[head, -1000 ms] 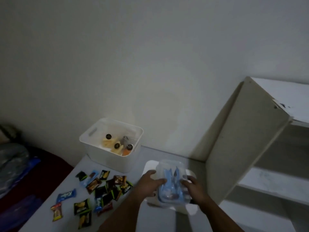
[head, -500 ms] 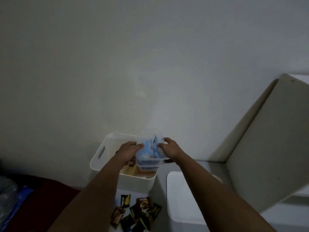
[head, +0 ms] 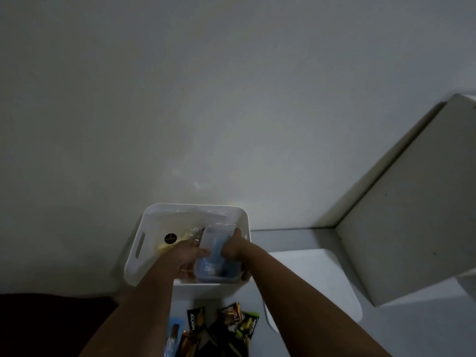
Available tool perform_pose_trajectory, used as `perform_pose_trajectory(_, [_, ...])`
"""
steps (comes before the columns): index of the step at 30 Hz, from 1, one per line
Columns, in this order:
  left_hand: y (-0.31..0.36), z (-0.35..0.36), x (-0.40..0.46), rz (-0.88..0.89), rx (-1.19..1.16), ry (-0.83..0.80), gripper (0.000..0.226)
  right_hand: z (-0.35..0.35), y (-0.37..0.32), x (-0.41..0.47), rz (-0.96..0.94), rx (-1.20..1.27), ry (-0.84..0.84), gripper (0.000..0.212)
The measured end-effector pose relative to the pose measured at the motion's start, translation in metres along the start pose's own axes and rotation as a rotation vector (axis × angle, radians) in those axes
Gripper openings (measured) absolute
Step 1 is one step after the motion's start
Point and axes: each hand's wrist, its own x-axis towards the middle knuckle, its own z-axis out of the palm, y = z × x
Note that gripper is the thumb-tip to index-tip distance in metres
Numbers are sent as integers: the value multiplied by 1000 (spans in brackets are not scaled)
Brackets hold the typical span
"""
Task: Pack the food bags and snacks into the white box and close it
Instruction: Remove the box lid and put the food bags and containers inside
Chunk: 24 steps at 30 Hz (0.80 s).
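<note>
"Nextar" reads clearly in white on the black-and-yellow snack packet (head: 197, 319) near the bottom edge. The green packet (head: 249, 326) to its right carries the same word, upside down. The brown packet (head: 230, 313) between them shows lettering, too blurred to read.

Bare forearms, no sleeves, bare hands (head: 206, 256)

Dim, murky; soft focus, wide-angle edge warp.

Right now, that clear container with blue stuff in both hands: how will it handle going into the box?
The clear container looks rigid, holding its shape between left hand and right hand. Probably light. Its smooth plastic may slip, hence both hands. Tilted over the white box, its blue contents may shift.
</note>
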Motion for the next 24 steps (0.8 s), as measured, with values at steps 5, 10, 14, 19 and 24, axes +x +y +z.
perform_pose_trajectory(5, [-8,4,17,2,51,-45,19,28,10,16,70,-6,-9,122])
perform_pose_trajectory(10, [-21,8,34,86,162,-1,43,38,15,27,63,-222,-68,139])
perform_pose_trajectory(14, [-21,9,29,89,214,7,38,41,11,29,63,-366,13,134])
perform_pose_trajectory(19, [-13,15,11,223,337,232,35,25,-4,-10,-120,-522,248,63])
perform_pose_trajectory(24, [-2,35,-49,495,217,677,23,3,21,-60,-469,-194,579,28])
